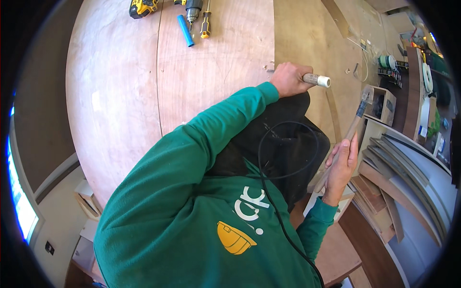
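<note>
My left hand [290, 80] is closed round a chisel [316, 80] with a worn handle and a white end. A little of its thin metal shank shows on the other side of the fist, close over the pale wooden panel [216, 72]; the fist hides the rest. To the right, my right hand [341, 161] grips a hammer [356, 124] by its wooden handle. Dark tape wraps the handle below the metal head, which is raised, slightly blurred, and apart from the chisel.
At the panel's far side lie a yellow-black screwdriver [206, 25], a blue tube [185, 31], a drill [193, 10] and a battery pack [142, 8]. Cut boards [384, 192] lean at the right, near a small wooden box [382, 105]. A black cable [278, 211] hangs across my front.
</note>
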Tool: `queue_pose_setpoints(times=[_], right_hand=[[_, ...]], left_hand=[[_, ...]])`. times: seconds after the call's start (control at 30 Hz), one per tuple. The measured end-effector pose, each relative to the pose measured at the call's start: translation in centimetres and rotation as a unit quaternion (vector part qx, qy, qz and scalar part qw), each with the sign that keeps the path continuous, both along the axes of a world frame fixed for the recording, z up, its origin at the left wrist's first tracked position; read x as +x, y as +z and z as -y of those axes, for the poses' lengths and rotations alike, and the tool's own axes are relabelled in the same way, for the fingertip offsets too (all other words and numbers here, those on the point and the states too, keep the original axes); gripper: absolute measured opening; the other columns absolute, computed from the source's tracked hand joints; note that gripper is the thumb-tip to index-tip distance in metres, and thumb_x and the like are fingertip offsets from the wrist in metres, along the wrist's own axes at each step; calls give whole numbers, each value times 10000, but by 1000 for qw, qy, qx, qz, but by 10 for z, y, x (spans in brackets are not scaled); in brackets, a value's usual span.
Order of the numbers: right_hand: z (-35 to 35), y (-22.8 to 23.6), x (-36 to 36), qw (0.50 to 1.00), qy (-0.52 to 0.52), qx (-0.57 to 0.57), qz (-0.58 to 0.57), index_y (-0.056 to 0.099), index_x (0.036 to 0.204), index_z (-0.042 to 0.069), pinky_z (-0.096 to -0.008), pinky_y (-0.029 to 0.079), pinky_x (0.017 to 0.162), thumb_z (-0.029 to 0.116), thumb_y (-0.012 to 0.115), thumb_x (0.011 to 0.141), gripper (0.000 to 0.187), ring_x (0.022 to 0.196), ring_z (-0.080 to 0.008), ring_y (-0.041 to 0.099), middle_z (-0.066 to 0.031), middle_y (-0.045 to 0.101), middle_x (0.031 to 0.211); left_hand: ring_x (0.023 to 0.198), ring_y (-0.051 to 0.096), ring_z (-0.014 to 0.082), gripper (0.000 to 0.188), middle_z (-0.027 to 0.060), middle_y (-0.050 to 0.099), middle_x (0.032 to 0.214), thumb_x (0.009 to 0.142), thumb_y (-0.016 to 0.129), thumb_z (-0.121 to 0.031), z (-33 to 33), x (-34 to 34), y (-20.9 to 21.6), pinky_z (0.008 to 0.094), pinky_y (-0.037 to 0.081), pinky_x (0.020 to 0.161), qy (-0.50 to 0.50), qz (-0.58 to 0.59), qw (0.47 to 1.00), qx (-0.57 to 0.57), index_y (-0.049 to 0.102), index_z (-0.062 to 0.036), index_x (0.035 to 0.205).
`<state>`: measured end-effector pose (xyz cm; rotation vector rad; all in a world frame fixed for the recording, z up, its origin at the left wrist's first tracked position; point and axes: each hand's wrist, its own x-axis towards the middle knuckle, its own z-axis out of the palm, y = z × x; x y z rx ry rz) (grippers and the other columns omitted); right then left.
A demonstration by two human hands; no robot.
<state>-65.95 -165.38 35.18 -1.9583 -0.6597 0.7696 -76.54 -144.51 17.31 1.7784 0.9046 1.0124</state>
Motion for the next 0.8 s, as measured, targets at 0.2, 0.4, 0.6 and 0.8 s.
queue_pose_setpoints(times=[0.2,0.4,0.6,0.8], right_hand=[[-3,4,-7,1000,17,-10,11,355,1652,40,-206,380,476,274,515,1139,586,560,-39,459,8,515,792],[0,-8,-27,989,-6,78,122,347,1649,12,-211,389,498,216,492,1138,569,574,-56,482,-7,556,820],[19,-72,-6,916,180,66,352,361,1637,-8,-225,410,551,203,526,1122,579,637,-65,508,-19,576,861],[35,-48,-27,998,6,-8,59,420,1581,-51,-364,539,891,221,532,1121,546,936,-237,630,-143,673,1163]], left_hand=[[698,672,402,282,131,685,712,851,807,-398,-3,-2,-6,521,516,605,-49,-11,999,12,683,-155,778],[705,661,399,236,130,683,733,843,816,-306,-5,-12,-5,484,510,609,-91,-7,996,18,680,-124,782],[654,639,403,225,148,661,700,838,823,-279,-7,-19,-5,470,486,572,-119,29,992,22,684,-113,778],[674,656,404,228,154,668,711,836,824,-279,-4,-21,-4,471,501,588,-124,26,992,-11,682,-114,771]])
